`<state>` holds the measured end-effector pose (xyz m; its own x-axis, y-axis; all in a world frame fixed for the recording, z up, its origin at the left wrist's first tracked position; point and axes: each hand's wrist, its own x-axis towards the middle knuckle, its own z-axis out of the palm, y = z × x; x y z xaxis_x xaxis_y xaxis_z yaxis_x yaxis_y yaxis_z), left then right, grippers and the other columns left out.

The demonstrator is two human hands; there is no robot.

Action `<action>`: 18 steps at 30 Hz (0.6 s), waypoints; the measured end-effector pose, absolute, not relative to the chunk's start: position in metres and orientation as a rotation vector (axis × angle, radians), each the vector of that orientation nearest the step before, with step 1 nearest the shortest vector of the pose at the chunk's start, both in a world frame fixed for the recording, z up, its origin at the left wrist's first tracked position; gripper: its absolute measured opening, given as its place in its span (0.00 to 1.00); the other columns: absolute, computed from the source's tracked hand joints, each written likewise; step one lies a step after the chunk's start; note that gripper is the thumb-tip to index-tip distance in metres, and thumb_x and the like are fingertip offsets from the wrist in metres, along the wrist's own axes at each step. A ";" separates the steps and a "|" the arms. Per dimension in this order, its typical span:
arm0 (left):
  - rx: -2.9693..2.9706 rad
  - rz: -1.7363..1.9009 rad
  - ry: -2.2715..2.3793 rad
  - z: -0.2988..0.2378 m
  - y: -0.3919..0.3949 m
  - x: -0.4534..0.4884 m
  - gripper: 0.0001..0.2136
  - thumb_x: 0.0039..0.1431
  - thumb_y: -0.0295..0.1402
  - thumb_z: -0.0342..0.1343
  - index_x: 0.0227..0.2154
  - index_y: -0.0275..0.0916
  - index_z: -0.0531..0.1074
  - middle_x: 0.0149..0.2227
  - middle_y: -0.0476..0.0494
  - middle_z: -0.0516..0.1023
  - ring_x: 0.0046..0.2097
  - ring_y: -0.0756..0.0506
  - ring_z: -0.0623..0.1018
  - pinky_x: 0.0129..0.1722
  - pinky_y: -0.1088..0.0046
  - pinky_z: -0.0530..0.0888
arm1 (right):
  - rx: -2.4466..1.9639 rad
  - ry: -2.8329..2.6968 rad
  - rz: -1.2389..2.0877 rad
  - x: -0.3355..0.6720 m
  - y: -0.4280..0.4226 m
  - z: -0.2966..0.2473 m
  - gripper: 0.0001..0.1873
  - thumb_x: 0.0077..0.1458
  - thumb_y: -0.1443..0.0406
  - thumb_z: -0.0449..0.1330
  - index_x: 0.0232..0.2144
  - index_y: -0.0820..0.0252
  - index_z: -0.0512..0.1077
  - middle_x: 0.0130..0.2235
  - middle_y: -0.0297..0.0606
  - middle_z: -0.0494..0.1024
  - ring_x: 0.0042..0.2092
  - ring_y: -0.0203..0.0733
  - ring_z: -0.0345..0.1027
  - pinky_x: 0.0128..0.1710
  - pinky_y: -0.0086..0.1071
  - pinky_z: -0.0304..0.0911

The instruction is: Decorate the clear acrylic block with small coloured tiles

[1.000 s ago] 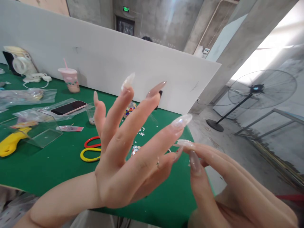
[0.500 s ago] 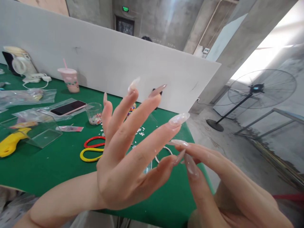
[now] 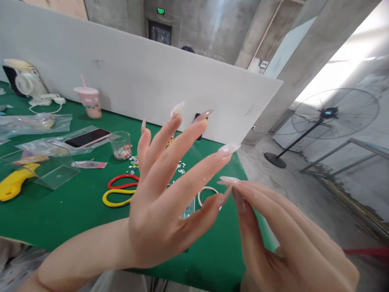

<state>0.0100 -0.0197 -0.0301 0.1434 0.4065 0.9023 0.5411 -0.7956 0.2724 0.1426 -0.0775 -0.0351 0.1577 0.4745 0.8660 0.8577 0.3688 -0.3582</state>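
My left hand [image 3: 173, 186] is raised over the green table with its fingers spread, and long glossy nails show on them. Its thumbnail tip meets the fingertips of my right hand [image 3: 282, 227]. Thumb and index finger of the right hand are pinched together there; whatever lies between them is too small or hidden to make out. Below the left thumb lies a white ring [image 3: 199, 198], partly covered. Behind the left wrist are scissors [image 3: 117, 196] with red and yellow handles, their blades hidden. Small white and coloured pieces [image 3: 133, 163] are scattered behind the left hand.
A clear cup of coloured bits [image 3: 121, 148], a phone [image 3: 88, 138], a clear box [image 3: 60, 170] and a yellow tool [image 3: 18, 182] lie to the left. A pink cup [image 3: 89, 103] stands by the white partition [image 3: 136, 77]. A floor fan [image 3: 330, 113] stands at right.
My left hand has shifted slightly right. The right hand has moved a little left and its thumb has closed against the index finger, by the left thumbnail.
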 end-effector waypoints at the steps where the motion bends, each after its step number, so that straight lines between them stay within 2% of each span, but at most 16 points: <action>1: -2.303 -1.737 -0.953 -0.030 -0.020 0.010 0.20 0.59 0.31 0.56 0.53 0.56 0.64 0.64 0.60 0.63 0.66 0.37 0.62 0.67 0.45 0.55 | -1.251 -1.551 -0.441 0.144 -0.077 -0.035 0.19 0.55 0.75 0.57 0.41 0.46 0.76 0.39 0.29 0.84 0.37 0.45 0.80 0.40 0.39 0.76; 4: -2.361 -1.761 -0.927 -0.031 -0.019 0.008 0.20 0.58 0.30 0.57 0.52 0.53 0.65 0.63 0.52 0.65 0.67 0.37 0.60 0.68 0.45 0.52 | -1.252 -1.636 -0.485 0.148 -0.078 -0.031 0.18 0.54 0.76 0.58 0.41 0.49 0.76 0.38 0.29 0.84 0.36 0.44 0.81 0.39 0.38 0.77; 7: -2.449 -1.813 -0.898 -0.034 -0.017 0.006 0.20 0.58 0.31 0.58 0.53 0.51 0.67 0.63 0.48 0.66 0.67 0.36 0.59 0.68 0.46 0.51 | -1.265 -1.607 -0.496 0.149 -0.077 -0.030 0.17 0.55 0.76 0.57 0.40 0.49 0.76 0.36 0.29 0.84 0.36 0.44 0.81 0.38 0.37 0.77; 12: -2.636 -1.940 -0.963 -0.034 -0.015 0.005 0.23 0.57 0.30 0.60 0.55 0.53 0.68 0.64 0.51 0.65 0.67 0.35 0.60 0.68 0.46 0.55 | -1.216 -1.614 -0.467 0.149 -0.077 -0.029 0.18 0.54 0.75 0.57 0.41 0.49 0.76 0.36 0.29 0.84 0.36 0.44 0.81 0.38 0.36 0.77; 15: -2.769 -2.052 -0.963 -0.033 -0.012 0.004 0.24 0.55 0.29 0.62 0.55 0.53 0.69 0.63 0.53 0.66 0.66 0.36 0.62 0.67 0.49 0.61 | -1.251 -1.632 -0.425 0.154 -0.079 -0.024 0.16 0.55 0.74 0.57 0.39 0.49 0.77 0.35 0.30 0.84 0.37 0.44 0.81 0.40 0.35 0.77; 18: -2.907 -2.125 -0.967 -0.032 -0.009 0.003 0.24 0.54 0.32 0.65 0.54 0.55 0.71 0.62 0.54 0.69 0.66 0.36 0.62 0.63 0.51 0.67 | -1.285 -1.694 -0.354 0.160 -0.082 -0.020 0.13 0.55 0.72 0.58 0.37 0.48 0.77 0.35 0.30 0.84 0.36 0.45 0.81 0.38 0.35 0.77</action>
<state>0.0029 -0.0090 -0.0324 0.2813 0.6859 0.6711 0.0552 -0.7098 0.7022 0.1601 -0.0816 -0.0196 -0.0006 0.5904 0.8071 0.8641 0.4066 -0.2968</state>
